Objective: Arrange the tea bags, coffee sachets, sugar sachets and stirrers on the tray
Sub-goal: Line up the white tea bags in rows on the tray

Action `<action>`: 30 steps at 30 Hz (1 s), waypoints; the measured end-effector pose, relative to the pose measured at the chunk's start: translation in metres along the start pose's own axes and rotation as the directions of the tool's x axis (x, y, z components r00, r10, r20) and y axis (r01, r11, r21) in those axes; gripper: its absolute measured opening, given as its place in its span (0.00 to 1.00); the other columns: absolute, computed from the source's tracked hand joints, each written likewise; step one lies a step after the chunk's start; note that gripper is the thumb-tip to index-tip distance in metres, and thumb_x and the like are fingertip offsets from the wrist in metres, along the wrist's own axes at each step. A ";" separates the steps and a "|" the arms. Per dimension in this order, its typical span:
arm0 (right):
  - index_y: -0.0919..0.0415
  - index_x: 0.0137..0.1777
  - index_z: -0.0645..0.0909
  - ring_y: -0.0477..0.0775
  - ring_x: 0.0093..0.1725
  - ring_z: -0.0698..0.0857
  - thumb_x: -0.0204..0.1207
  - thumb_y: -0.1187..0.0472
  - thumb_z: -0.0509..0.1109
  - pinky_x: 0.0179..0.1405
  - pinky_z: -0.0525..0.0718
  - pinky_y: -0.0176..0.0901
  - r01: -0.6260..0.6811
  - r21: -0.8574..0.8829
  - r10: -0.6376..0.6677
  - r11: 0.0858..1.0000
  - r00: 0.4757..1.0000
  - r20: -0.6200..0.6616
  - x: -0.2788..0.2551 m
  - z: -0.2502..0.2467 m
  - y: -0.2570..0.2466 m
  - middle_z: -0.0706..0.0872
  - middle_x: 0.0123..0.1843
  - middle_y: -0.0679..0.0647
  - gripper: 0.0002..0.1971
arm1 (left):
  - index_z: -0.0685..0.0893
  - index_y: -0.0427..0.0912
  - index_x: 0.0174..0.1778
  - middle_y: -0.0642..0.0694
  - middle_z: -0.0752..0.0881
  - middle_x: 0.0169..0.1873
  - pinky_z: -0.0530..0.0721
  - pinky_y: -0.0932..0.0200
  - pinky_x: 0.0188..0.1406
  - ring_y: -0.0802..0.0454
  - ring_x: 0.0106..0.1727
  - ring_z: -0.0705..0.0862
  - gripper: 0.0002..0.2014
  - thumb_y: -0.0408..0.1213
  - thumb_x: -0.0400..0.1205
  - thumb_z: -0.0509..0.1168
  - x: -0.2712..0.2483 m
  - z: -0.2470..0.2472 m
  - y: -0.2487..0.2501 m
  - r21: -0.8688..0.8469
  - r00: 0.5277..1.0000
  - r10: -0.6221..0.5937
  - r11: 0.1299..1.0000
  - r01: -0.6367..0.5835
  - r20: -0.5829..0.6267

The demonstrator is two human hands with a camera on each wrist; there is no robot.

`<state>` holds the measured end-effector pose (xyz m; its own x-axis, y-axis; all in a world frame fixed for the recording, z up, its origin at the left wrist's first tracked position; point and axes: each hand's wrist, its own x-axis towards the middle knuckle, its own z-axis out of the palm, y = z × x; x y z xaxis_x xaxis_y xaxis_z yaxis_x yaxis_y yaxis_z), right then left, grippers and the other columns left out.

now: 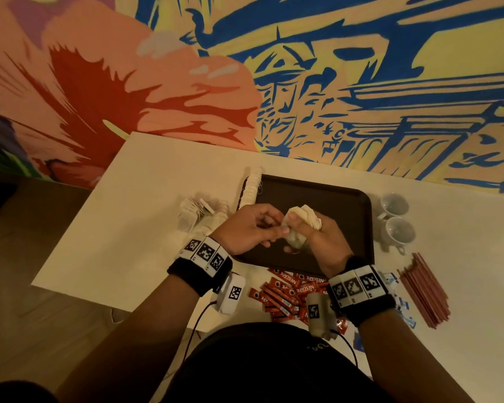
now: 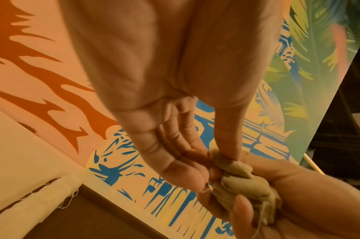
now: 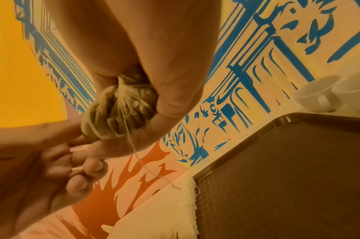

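Above the tray (image 1: pixel 352 205), the right hand (image 1: pixel 317 237) clutches bunched tea bags (image 1: pixel 303 218); the left hand (image 1: pixel 245 228) pinches their edge.

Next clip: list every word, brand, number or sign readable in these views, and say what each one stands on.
"NESCAFE": white lettering on the red coffee sachets on the table, near edge of the tray.
Smaller print on those sachets: too small to read.
Blue sachets by the right wrist: print blurred, unreadable.
Black-and-white square markers on the wristbands: coded patterns, no text.
Wall mural: painted shapes, no readable words.
Wrist views: nothing legible.
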<state>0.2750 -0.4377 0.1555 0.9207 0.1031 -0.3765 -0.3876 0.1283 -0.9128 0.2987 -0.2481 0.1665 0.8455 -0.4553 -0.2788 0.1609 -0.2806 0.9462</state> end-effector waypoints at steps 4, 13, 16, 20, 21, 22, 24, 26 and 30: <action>0.65 0.63 0.84 0.59 0.47 0.93 0.76 0.48 0.74 0.40 0.93 0.49 -0.063 0.117 0.055 0.991 0.996 0.070 -0.010 -0.004 -0.008 0.93 0.51 0.61 0.23 | 0.85 0.34 0.57 0.34 0.88 0.48 0.89 0.50 0.46 0.45 0.43 0.87 0.12 0.33 0.80 0.74 -0.006 0.012 0.005 -0.023 1.000 0.006 1.000 -0.007 -0.022; 0.60 0.59 0.86 0.52 0.43 0.88 0.71 0.50 0.78 0.34 0.89 0.45 -0.037 0.137 0.025 0.990 0.996 0.085 -0.028 -0.031 -0.010 0.88 0.43 0.57 0.19 | 0.83 0.40 0.48 0.39 0.87 0.43 0.90 0.53 0.43 0.46 0.42 0.88 0.05 0.28 0.81 0.73 -0.020 0.035 0.015 -0.110 0.991 0.011 0.994 -0.026 -0.131; 0.63 0.61 0.86 0.50 0.38 0.85 0.71 0.53 0.79 0.29 0.84 0.43 -0.007 0.034 0.003 0.999 0.995 0.104 -0.035 -0.034 -0.007 0.87 0.39 0.56 0.21 | 0.84 0.37 0.52 0.39 0.87 0.43 0.90 0.56 0.42 0.48 0.42 0.88 0.08 0.27 0.79 0.74 -0.026 0.041 0.018 -0.117 0.990 0.017 0.993 -0.034 -0.142; 0.72 0.56 0.86 0.57 0.38 0.83 0.74 0.52 0.79 0.28 0.81 0.45 0.045 -0.015 -0.044 0.999 0.996 0.077 -0.041 -0.036 -0.005 0.86 0.38 0.60 0.22 | 0.83 0.31 0.59 0.31 0.87 0.49 0.90 0.55 0.44 0.47 0.47 0.87 0.16 0.26 0.77 0.76 -0.034 0.050 0.020 -0.080 0.990 0.033 0.996 -0.045 -0.136; 0.72 0.55 0.86 0.58 0.37 0.83 0.75 0.52 0.78 0.28 0.81 0.45 0.052 -0.018 -0.051 0.998 0.996 0.078 -0.043 -0.037 -0.005 0.86 0.37 0.60 0.21 | 0.83 0.30 0.60 0.29 0.87 0.51 0.90 0.55 0.45 0.46 0.48 0.87 0.16 0.25 0.77 0.76 -0.035 0.051 0.020 -0.089 0.989 0.038 0.995 -0.051 -0.143; 0.71 0.53 0.86 0.57 0.37 0.83 0.77 0.52 0.77 0.28 0.81 0.45 0.056 -0.021 -0.055 0.998 0.995 0.082 -0.045 -0.038 -0.005 0.87 0.36 0.60 0.19 | 0.83 0.29 0.60 0.27 0.87 0.52 0.90 0.54 0.47 0.46 0.48 0.87 0.17 0.24 0.76 0.76 -0.036 0.053 0.019 -0.100 0.987 0.042 0.993 -0.058 -0.152; 0.69 0.51 0.87 0.55 0.35 0.84 0.79 0.53 0.76 0.28 0.82 0.44 0.064 -0.024 -0.061 0.998 0.994 0.089 -0.048 -0.041 -0.006 0.87 0.36 0.59 0.16 | 0.84 0.30 0.60 0.28 0.87 0.52 0.88 0.48 0.54 0.46 0.48 0.88 0.18 0.24 0.75 0.77 -0.039 0.056 0.019 -0.109 0.983 0.045 0.992 -0.065 -0.178; 0.68 0.50 0.87 0.54 0.35 0.84 0.79 0.53 0.76 0.28 0.82 0.43 0.072 -0.021 -0.070 0.997 0.994 0.083 -0.051 -0.043 -0.005 0.88 0.36 0.58 0.15 | 0.84 0.31 0.59 0.30 0.88 0.51 0.87 0.48 0.58 0.47 0.48 0.88 0.19 0.24 0.73 0.78 -0.042 0.060 0.018 -0.111 0.979 0.045 0.991 -0.069 -0.200; 0.65 0.58 0.87 0.52 0.37 0.85 0.77 0.52 0.76 0.29 0.83 0.42 0.092 -0.031 -0.087 0.995 0.987 0.137 -0.055 -0.043 -0.004 0.88 0.38 0.57 0.18 | 0.84 0.32 0.55 0.39 0.87 0.46 0.87 0.59 0.51 0.51 0.45 0.87 0.16 0.21 0.73 0.78 -0.047 0.065 0.019 -0.139 0.965 0.068 0.985 -0.106 -0.252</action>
<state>0.2279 -0.4862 0.1731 0.9360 0.2257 -0.2702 -0.2995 0.1067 -0.9481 0.2289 -0.2871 0.1864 0.9555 -0.2456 -0.1636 0.1399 -0.1109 0.9839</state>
